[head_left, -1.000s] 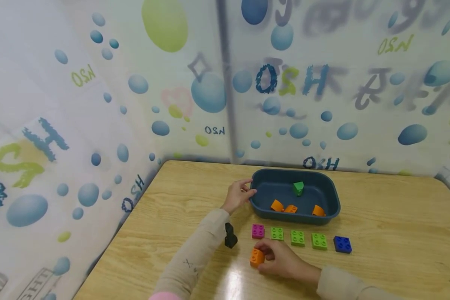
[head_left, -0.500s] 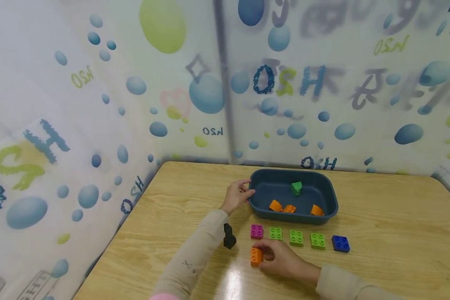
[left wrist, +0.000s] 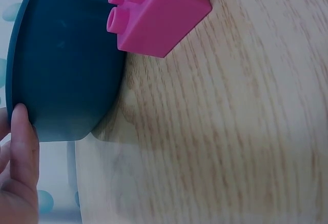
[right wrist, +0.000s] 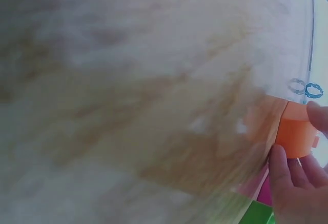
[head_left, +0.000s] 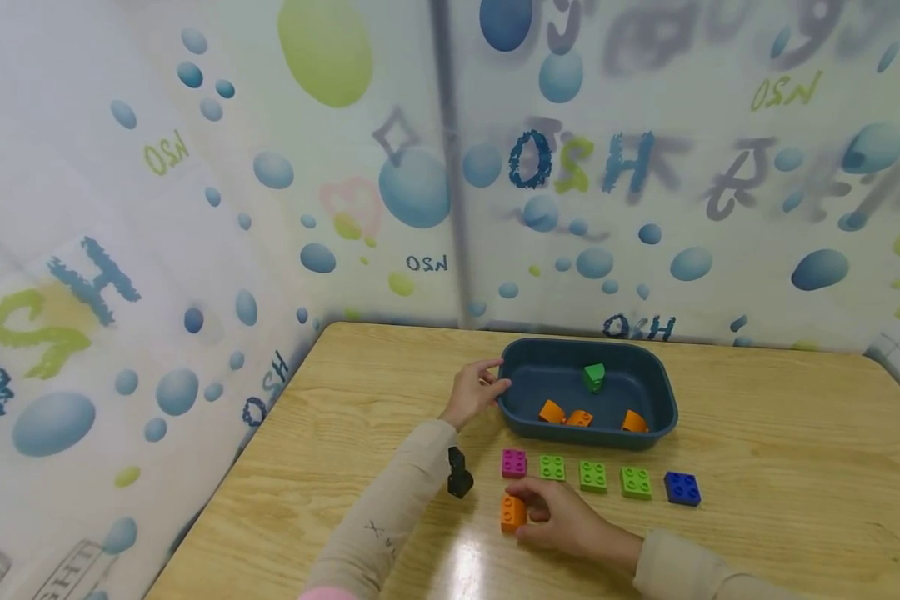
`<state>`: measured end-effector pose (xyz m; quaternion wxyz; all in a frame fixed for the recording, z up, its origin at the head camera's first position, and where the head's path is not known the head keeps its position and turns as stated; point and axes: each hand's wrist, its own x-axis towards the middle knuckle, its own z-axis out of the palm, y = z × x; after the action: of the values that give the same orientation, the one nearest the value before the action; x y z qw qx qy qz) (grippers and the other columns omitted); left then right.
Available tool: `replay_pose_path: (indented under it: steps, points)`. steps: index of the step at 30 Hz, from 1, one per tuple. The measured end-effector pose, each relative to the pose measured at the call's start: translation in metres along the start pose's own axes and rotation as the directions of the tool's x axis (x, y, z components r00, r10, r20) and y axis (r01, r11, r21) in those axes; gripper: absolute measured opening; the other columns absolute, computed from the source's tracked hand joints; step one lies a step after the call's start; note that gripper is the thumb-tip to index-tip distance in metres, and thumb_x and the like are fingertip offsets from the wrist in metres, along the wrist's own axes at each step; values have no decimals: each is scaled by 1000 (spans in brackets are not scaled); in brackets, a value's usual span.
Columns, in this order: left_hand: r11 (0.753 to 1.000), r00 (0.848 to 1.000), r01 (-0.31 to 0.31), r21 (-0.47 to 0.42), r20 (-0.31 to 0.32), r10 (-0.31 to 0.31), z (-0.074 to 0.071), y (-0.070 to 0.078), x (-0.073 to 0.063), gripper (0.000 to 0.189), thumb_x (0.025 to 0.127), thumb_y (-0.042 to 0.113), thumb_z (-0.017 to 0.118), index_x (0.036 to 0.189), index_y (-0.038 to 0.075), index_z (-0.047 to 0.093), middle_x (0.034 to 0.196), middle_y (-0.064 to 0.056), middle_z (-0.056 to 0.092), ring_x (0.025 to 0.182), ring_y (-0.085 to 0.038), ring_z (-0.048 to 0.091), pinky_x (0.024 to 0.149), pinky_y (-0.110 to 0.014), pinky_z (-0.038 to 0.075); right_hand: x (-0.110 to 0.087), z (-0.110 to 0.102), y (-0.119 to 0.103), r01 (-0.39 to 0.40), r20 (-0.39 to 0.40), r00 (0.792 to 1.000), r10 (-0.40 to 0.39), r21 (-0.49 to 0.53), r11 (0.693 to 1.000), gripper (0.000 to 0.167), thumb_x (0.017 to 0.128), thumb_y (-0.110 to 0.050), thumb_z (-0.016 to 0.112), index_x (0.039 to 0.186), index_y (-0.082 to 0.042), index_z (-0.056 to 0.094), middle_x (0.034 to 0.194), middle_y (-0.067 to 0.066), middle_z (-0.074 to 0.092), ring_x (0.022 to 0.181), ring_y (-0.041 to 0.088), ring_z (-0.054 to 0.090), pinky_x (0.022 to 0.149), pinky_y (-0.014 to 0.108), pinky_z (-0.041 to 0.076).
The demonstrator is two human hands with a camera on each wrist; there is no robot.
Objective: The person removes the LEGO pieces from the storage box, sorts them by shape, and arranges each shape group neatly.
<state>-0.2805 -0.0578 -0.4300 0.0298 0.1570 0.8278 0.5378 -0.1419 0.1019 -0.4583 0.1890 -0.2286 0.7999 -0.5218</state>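
Observation:
My left hand (head_left: 471, 392) holds the left end of a dark blue plastic bin (head_left: 585, 435), thumb and fingers at its rim. In the left wrist view the fingertips meet the bin's edge. My right hand (head_left: 558, 518) grips an orange toy building block (head_left: 512, 515) with studs, low over the table near its front. The right wrist view shows the orange block's curved side between thumb and fingers. Just beyond it a magenta block (head_left: 514, 463) starts a row with several lime green blocks (head_left: 592, 476) and a dark blue block (head_left: 682, 488).
Inside the bin lie a green block (head_left: 594, 377) and several orange pieces (head_left: 633, 421). A black piece (head_left: 460, 473) stands on the wooden table (head_left: 780, 433) beside my left sleeve. A printed wall (head_left: 600, 250) rises behind the table's far edge.
The orange block has turned slightly in my right hand since the earliest frame. My left hand stays at the bin; the whole view shifts slightly.

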Motion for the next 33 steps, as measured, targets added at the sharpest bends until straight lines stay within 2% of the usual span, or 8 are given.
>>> replay_pose_path:
  steps: [8, 13, 16, 19, 23, 27, 33]
  points:
    - [1000, 1000, 0, 4, -7, 0, 0, 2, -1, 42, 84, 8, 61, 123, -1, 51, 72, -10, 55, 63, -41, 58, 57, -46, 52, -11, -7, -1, 26, 34, 999, -26, -7, 1000, 53, 76, -15, 71, 121, 3, 48, 122, 18, 48, 110, 35, 46, 85, 36, 46]
    - [1000, 1000, 11, 5, -15, -11, 0, 1, 0, 42, 83, 8, 62, 123, -1, 52, 72, -10, 55, 63, -41, 58, 58, -47, 52, -16, -22, -11, 10, 58, 998, -10, 1, 1000, 50, 80, -17, 67, 122, 2, 48, 123, 19, 48, 112, 36, 45, 86, 37, 46]
    - [1000, 1000, 6, 14, -16, -5, 0, 0, 1, 41, 83, 8, 62, 122, -1, 52, 72, -11, 56, 62, -40, 58, 57, -46, 52, -16, -34, -22, 55, 49, 997, -54, -13, 998, 45, 81, -14, 65, 118, 5, 50, 118, 23, 50, 108, 39, 47, 82, 37, 48]
    - [1000, 1000, 1, 16, -14, 0, -1, 0, 2, 41, 83, 8, 62, 122, 0, 52, 72, -11, 56, 61, -40, 58, 56, -46, 52, -14, -48, -31, 134, 6, 991, -134, -60, 989, 37, 82, -11, 64, 112, 7, 53, 111, 24, 53, 100, 38, 52, 77, 34, 51]
    - [1000, 1000, -1, 14, -12, 1, -2, 0, 2, 41, 83, 7, 62, 122, 0, 53, 73, -11, 57, 62, -38, 59, 56, -45, 52, -8, -70, -39, 164, -76, 981, -176, -141, 976, 30, 84, -14, 62, 108, 3, 57, 105, 18, 57, 92, 29, 57, 75, 28, 51]
    - [1000, 1000, -4, 6, -8, 4, -2, -1, 2, 41, 83, 8, 62, 122, 0, 53, 73, -10, 57, 62, -38, 59, 56, -44, 52, 2, -95, -41, 127, -177, 969, -172, -237, 963, 26, 85, -15, 60, 107, 0, 58, 101, 14, 59, 88, 21, 58, 73, 26, 51]
    - [1000, 1000, 10, -16, -1, -10, 0, 0, 0, 41, 83, 7, 62, 123, 1, 52, 72, -11, 56, 63, -40, 59, 58, -46, 52, 17, -133, -34, 50, -316, 934, -166, -346, 937, 26, 86, -17, 60, 107, -1, 59, 97, 10, 62, 86, 21, 58, 72, 32, 51]
